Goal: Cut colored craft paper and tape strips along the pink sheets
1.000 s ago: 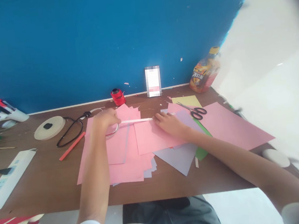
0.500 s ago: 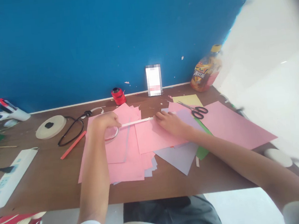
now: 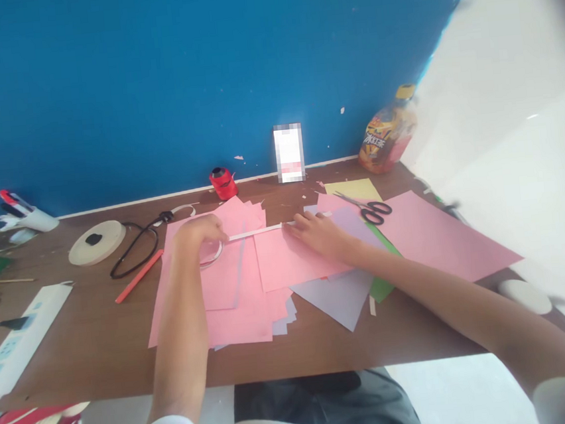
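- Brings the fingertips of the right hand (image 3: 317, 232) nearer the left hand (image 3: 204, 230) than a second ago — so leaves a shorter span of white strip (image 3: 254, 232) between them.
- Pinches the strip in the left hand, now slightly lower, with a white loop (image 3: 220, 251) curving below.
- Rests bent right fingers at the strip's other end, by the top edge of a pink sheet (image 3: 280, 265); cannot tell whether gripping or only pressing.
- Has overlapping loose sheets beneath both hands — likely to shift.
- Leaves scissors (image 3: 364, 206) just past the right hand, a red spool (image 3: 224, 184) beyond the left, a red stick (image 3: 139, 277) beside the paper.
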A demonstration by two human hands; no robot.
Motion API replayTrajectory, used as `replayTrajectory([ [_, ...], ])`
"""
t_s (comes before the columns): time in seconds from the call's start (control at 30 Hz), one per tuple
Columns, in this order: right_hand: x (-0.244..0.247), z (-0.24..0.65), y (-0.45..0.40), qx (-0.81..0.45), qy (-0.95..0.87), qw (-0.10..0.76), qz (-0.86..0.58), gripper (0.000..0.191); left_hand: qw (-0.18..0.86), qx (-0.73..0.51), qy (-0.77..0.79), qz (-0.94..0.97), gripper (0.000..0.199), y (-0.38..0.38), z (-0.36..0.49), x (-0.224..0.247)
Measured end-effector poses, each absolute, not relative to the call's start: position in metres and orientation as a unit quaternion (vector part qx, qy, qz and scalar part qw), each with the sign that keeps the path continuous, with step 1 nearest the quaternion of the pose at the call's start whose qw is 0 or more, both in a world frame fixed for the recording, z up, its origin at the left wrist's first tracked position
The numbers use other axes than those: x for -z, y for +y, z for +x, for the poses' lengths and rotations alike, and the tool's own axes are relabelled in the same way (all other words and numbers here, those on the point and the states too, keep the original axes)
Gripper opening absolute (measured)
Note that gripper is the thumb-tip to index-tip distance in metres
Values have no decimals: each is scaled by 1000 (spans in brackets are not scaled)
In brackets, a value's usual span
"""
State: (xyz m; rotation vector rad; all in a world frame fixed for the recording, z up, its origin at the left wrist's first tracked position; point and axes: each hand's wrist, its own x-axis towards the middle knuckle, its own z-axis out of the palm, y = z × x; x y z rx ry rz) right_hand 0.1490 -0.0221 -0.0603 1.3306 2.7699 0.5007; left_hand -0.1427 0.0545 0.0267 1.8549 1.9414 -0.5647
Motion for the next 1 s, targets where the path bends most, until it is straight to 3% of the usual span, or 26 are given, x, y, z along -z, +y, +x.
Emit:
replayTrajectory([
  [0.73, 61, 144, -24, -111, 883, -7, 456, 59, 197, 234, 676, 670, 27, 38, -143, -41],
  [1.0, 69, 143, -10, -64, 866, -90, 488, 33, 229, 196, 659, 690, 20, 40, -151, -39],
])
